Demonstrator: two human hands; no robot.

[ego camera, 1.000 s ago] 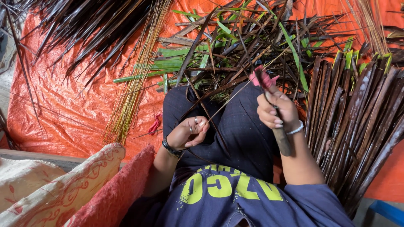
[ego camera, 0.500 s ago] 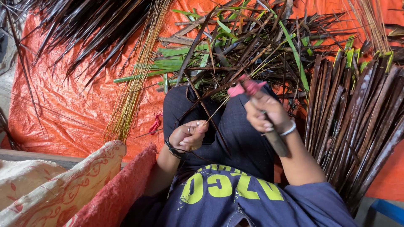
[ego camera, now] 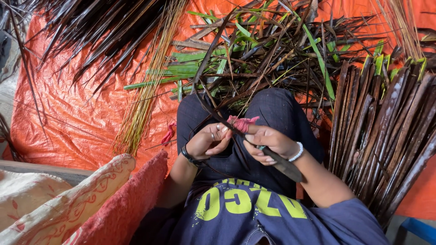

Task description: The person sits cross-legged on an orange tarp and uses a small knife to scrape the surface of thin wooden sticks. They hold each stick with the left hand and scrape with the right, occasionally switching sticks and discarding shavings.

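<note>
The right hand [ego camera: 268,143] is closed tight around a knife [ego camera: 284,165] with pink cloth on its handle. The left hand [ego camera: 209,141] pinches a long dark palm leaf strip [ego camera: 206,97] over the lap, touching the knife. Both sit above the orange tarp [ego camera: 81,118].

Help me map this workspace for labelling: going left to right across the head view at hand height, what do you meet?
Orange tarp → bundle of thin yellowish sticks → small red scrap → left hand → pink cloth wrap on the blade → right hand → stack of dark leaf stalks.
</note>
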